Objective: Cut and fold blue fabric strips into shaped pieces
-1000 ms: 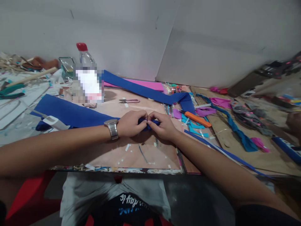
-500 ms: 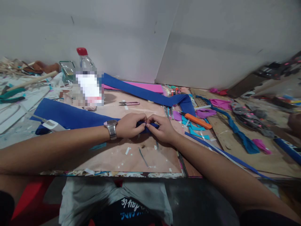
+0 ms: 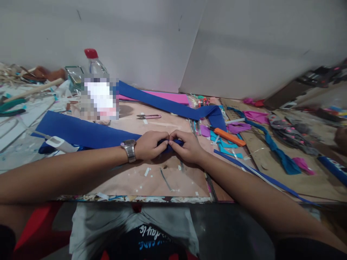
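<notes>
My left hand (image 3: 153, 144) and my right hand (image 3: 187, 146) meet fingertip to fingertip over the table, both pinching a dark blue fabric strip (image 3: 89, 131). Part of the fabric is bunched under and between the fingers, where its exact fold is hidden. The strip runs out from my left hand to the left, widening toward its end. Behind my hands lies a small pair of thread snips (image 3: 148, 116). Another length of blue fabric (image 3: 168, 104) stretches across the back of the table and folds over at the right.
A red-capped bottle (image 3: 92, 59) stands at the back left. White glue gun (image 3: 61, 143) rests by the fabric at left. An orange cutter (image 3: 229, 136) lies among blue and purple scraps at right. A teal twisted strip (image 3: 273, 148) is on cardboard. Part of a person's hand shows far right.
The view has shifted slightly. My hands keep nearly the same pinch on the blue fabric.
</notes>
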Motion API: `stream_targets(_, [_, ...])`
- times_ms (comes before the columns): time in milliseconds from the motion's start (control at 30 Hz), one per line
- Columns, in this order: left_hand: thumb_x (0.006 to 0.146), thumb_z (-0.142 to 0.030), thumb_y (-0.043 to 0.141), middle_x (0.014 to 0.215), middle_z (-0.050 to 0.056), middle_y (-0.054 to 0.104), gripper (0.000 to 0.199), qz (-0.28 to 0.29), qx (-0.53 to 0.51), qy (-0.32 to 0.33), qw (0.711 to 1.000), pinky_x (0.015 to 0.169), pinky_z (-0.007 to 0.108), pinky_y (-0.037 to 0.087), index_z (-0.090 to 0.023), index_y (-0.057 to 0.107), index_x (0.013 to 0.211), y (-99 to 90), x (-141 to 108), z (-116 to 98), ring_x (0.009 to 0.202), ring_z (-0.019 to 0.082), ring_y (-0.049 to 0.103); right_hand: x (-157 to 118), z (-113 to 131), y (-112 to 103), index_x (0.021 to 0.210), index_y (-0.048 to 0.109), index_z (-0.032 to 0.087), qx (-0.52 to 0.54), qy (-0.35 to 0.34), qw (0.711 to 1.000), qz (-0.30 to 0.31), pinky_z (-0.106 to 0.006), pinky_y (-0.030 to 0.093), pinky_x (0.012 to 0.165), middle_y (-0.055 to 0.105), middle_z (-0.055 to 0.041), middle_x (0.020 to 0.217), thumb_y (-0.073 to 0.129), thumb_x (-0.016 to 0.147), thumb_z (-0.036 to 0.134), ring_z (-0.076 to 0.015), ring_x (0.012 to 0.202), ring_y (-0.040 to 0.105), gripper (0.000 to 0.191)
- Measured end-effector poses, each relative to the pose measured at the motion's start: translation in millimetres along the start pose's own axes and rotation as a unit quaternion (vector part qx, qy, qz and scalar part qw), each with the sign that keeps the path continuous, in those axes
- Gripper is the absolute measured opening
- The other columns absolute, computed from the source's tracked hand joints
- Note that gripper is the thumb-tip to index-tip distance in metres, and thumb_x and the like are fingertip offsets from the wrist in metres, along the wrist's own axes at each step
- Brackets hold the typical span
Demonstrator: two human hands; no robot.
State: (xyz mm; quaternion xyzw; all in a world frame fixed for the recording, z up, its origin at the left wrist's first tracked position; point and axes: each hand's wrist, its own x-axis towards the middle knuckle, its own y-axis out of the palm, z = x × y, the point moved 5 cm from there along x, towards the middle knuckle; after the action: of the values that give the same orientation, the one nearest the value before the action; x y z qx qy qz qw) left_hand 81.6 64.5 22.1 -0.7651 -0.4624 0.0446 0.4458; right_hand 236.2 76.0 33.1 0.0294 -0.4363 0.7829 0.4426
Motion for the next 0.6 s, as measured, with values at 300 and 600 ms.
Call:
stream_targets(300, [0.095,-0.031,0.046,0.075,0.002,0.065,0.023,-0.070,-0.005,-0.011,0.997,0.068,0.029,0.040,-0.018,0.062,0.086,3.5,8.5,-1.4,0.067,0.017,0.055,-1.7,-4.2,-5.5,0.087,0.062,0.020,-0.013,0.060,0.996,-0.062,-0.029,0.042,0.070,0.066,0.0004,0.078,0.061,0.091,0.026,-0.0162,0.070,0.058,0.007])
stream_targets(600, [0.096,-0.032,0.046,0.072,0.001,0.064,0.025,-0.071,0.004,-0.013,0.997,0.067,0.028,0.040,-0.018,0.062,0.083,3.0,6.9,-1.3,0.066,0.015,0.053,-0.2,-4.1,-2.9,0.086,0.061,0.020,0.011,0.059,0.997,-0.050,-0.029,0.043,0.071,0.064,-0.0002,0.078,0.059,0.092,0.028,-0.0169,0.073,0.056,0.010])
